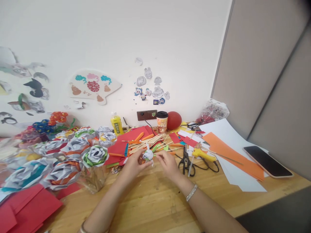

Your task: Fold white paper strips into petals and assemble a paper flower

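Observation:
Both of my hands meet over the wooden table (155, 200) around a small white rolled-paper flower (148, 155) with bits of green and orange. My left hand (134, 165) pinches it from the left, fingers curled. My right hand (168, 164) pinches it from the right; a silver bracelet (191, 193) circles that wrist. Just behind the flower lies a heap of thin wooden sticks (145, 143) on red paper sheets (126, 142).
Several finished paper roses (95, 156) stand in a clear vase at the left, with red sheets (29, 204) in front. Black scissors (186, 162) and a yellow glue gun (203, 156) lie to the right, then orange and white paper and a phone (267, 161). A cup (162, 122) and yellow bottle (117, 124) stand by the wall.

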A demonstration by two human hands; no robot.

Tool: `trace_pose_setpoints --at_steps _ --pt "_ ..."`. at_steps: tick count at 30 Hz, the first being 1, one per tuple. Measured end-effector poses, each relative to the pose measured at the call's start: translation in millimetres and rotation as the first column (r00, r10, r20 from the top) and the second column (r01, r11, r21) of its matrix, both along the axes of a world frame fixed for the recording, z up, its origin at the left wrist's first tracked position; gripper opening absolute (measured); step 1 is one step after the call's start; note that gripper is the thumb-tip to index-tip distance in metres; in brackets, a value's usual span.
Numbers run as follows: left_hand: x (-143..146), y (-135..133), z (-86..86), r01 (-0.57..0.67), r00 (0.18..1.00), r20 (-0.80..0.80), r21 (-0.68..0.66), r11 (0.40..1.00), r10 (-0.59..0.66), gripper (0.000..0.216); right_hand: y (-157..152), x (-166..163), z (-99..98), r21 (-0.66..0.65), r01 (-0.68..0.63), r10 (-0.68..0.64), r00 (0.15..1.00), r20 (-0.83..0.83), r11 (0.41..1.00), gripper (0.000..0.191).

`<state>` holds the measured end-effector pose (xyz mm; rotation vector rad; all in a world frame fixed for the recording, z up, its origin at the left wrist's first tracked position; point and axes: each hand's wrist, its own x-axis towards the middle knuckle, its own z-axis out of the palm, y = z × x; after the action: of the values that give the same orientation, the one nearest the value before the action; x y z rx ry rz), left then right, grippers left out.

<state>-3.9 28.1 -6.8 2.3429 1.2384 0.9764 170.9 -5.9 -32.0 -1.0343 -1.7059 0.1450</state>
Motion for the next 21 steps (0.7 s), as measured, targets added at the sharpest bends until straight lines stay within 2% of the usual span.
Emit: trace_pose_setpoints --at_steps 5,8,11,14,15,17,19,21 --pt "-2.1 -1.9 1.1 -0.002 0.999 -0.047 0.14 0.99 0.008 0.061 0.9 -2.3 1.2 -0.081 -0.058 0.049 0.993 -0.11 0.995 0.01" --pt "-1.8 -3.0 0.8 0.026 0.996 -0.084 0.137 0.99 -0.014 0.054 0.0 -5.3 1.4 -0.125 -0.119 0.094 0.977 -0.189 0.985 0.011" --pt "-1.4 -5.0 0.5 -0.041 0.994 -0.096 0.097 0.994 0.05 0.048 -0.5 -5.7 0.5 -0.145 -0.172 0.137 0.966 -0.22 0.974 0.015" --pt "-0.6 -8.0 2.1 -0.11 0.99 -0.083 0.064 0.992 0.115 0.047 -0.6 -3.9 -2.0 -0.112 -0.12 0.111 0.99 -0.081 0.987 0.038" --pt "-0.1 -8.6 2.6 -0.115 0.99 -0.078 0.049 0.992 0.119 0.046 -0.6 -3.4 -3.1 -0.083 -0.107 0.107 0.994 -0.009 0.991 0.04" --pt "1.3 -8.6 2.3 -0.112 0.992 -0.061 0.014 0.994 0.113 0.045 -0.6 -3.4 -5.5 -0.007 -0.1 0.1 0.989 0.109 0.995 0.027" --pt "2.9 -7.0 0.2 -0.099 0.995 -0.03 -0.016 0.995 0.098 0.045 -0.6 -4.4 -7.3 0.066 -0.085 0.074 0.984 0.16 0.994 0.015" --pt "3.9 -4.8 -2.6 -0.075 0.997 0.01 -0.037 0.997 0.075 0.047 -1.0 -5.7 -8.3 0.107 -0.054 0.034 0.984 0.176 0.993 0.018"
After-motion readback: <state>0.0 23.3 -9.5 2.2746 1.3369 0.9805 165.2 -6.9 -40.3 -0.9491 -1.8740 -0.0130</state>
